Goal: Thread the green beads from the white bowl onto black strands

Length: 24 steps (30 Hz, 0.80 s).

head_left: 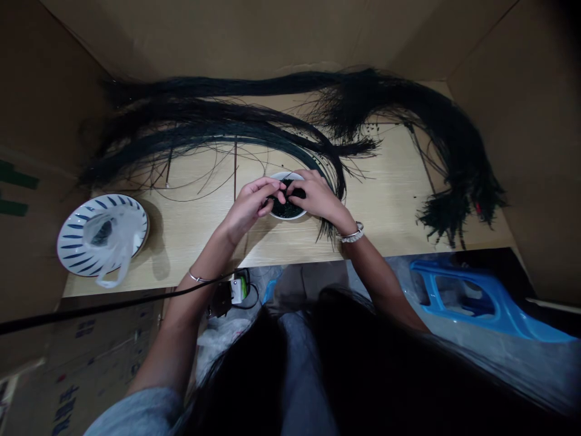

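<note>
— What surrounds the work?
— Brown cardboard walls [272, 36] behind and at both sides, with a pale wooden tabletop [195, 227] between them, seen from the head. Long bundles of dark strands [454, 130] lie across its far part.
— And at the middle?
— A small white bowl [288, 218], near the front edge, holding dark bits [289, 210].
— Who's touching it?
— The left hand [254, 203] is at its left rim, thumb and forefinger closed to a narrow pinch. Perhaps a thin strand sits there; it's too dim to be sure.
— The other?
— The right hand [316, 195] curls over the right rim, fingers bent towards the bits. I can't tell whether it grips anything.
</note>
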Each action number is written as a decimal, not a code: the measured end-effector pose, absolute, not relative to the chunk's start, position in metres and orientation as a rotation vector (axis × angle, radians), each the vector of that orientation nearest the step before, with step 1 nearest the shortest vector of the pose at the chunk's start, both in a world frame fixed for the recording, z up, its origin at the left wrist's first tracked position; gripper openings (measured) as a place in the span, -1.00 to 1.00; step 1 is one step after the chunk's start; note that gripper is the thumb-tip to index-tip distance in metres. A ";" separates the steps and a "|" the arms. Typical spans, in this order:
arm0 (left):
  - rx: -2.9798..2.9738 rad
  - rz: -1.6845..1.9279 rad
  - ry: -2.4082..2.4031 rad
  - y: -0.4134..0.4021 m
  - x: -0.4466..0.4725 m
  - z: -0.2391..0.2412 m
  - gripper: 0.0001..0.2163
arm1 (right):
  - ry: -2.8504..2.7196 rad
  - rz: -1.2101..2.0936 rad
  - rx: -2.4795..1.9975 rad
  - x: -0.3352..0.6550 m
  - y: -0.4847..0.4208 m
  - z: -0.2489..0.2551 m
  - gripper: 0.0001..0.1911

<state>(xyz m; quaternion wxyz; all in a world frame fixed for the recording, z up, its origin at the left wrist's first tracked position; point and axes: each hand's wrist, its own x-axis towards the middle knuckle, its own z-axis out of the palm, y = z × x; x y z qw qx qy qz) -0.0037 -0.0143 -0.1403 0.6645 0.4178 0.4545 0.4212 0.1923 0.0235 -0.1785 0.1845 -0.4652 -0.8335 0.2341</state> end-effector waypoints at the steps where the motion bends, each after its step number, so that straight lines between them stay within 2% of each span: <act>1: 0.943 0.948 1.031 -0.014 -0.004 -0.141 -0.78 | -2.340 0.668 -1.309 0.192 0.024 -0.179 -0.87; 8: 0.929 0.923 1.052 -0.015 -0.004 -0.139 -0.74 | -2.172 0.742 -1.280 0.192 0.029 -0.180 -0.94; 12: 0.954 0.910 1.060 -0.016 -0.005 -0.139 -0.74 | -2.015 0.900 -1.172 0.194 0.037 -0.179 -0.97; 19: 1.072 0.904 1.126 -0.019 -0.004 -0.138 -0.74 | -1.568 1.286 -0.951 0.199 0.042 -0.175 -0.68; 24: 1.072 0.920 1.158 -0.019 -0.005 -0.139 -0.72 | -1.497 1.404 -0.901 0.199 0.039 -0.171 -0.67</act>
